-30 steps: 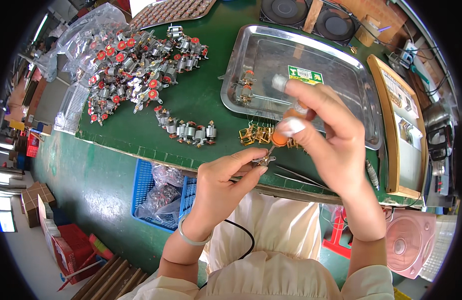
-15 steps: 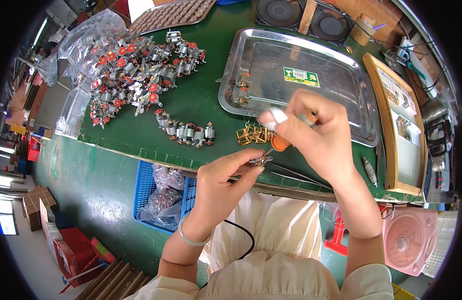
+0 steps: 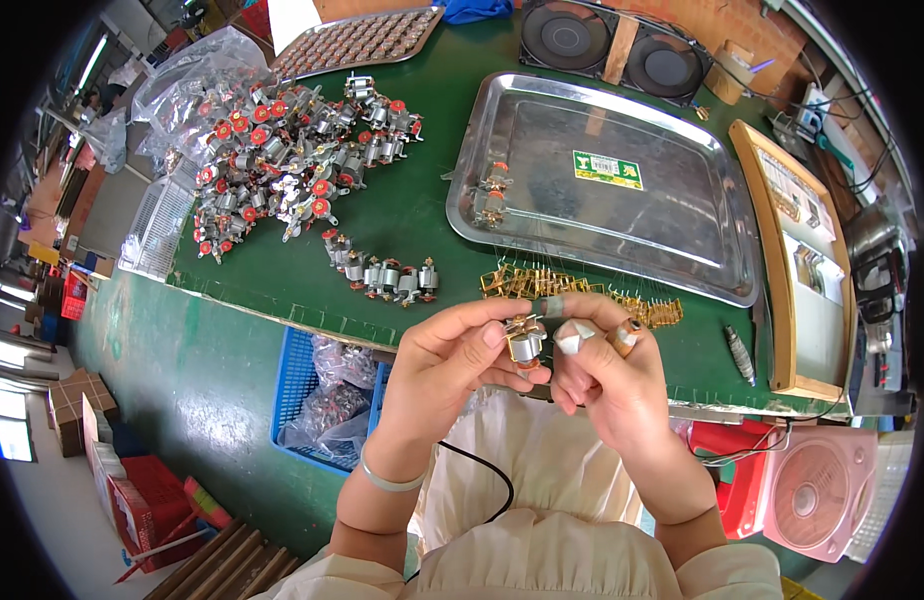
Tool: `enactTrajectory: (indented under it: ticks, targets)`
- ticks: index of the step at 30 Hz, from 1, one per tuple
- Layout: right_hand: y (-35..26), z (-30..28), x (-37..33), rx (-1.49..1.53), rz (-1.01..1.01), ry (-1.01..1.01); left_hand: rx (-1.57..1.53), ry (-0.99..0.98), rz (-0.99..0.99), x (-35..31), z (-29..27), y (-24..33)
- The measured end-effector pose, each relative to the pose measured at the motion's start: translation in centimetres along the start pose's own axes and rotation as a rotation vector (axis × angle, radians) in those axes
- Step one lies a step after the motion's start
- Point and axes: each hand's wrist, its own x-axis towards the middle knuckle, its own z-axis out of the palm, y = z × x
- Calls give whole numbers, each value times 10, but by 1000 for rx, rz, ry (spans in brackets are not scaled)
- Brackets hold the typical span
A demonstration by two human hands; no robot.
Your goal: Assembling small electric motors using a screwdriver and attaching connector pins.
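Observation:
Between the thumb and fingers of my left hand (image 3: 447, 350) is a small motor (image 3: 525, 346) with a silver body and a bit of red at its lower end. Thin brass-coloured parts show at its top. My right hand (image 3: 612, 365) is curled close beside it, index fingertip at the motor's upper end. White tape wraps the right thumb, and a grey-green band covers the index fingertip. An orange-brown piece (image 3: 628, 336) shows at the right fingers; whether it is a tool handle is unclear. Behind the hands lies a row of brass frames (image 3: 582, 285) with thin pins.
A metal tray (image 3: 672, 235) holds a few motors (image 3: 492, 195). Leftward lie a short row of motors (image 3: 387, 277) and a large heap (image 3: 282, 160). A wooden-framed box (image 3: 767, 270) and a wire-wrapped tool (image 3: 739, 355) are at right; a blue crate (image 3: 290, 400) stands below.
My right hand has come down and nearer the left; the orange-handled screwdriver it held no longer shows plainly. The motor in my left hand is turned so its silver body shows.

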Motion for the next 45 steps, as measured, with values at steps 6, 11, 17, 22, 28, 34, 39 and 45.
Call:
enactTrajectory:
  ticks: [6, 11, 17, 22, 28, 34, 39, 45]
  targets:
    - [3, -3, 2, 61, -87, 1, -39, -52, -35, 3, 3, -2]
    - [1, 0, 2, 17, -112, 12, -33, -44, -39, 3, 6, 0]
    - [1, -8, -3, 22, -101, 11, -29, -48, -61, 1, 5, 1]
    - [-14, -14, -11, 24, -188, 22, -37, -77, -87, 3, 5, 4]
    - [-38, -22, -17, -153, -238, -161, -45, -79, -62, 2, 2, 5]
    - [-62, -20, -17, -1142, -918, -73, 127, -45, 43, 2, 7, 1]
    - [-71, -25, -21, -824, -830, 142, 196, -64, 137, -1, 2, -7]
    - [-46, -11, -12, -631, -721, -10, 626, 13, 287, 1, 0, -16]
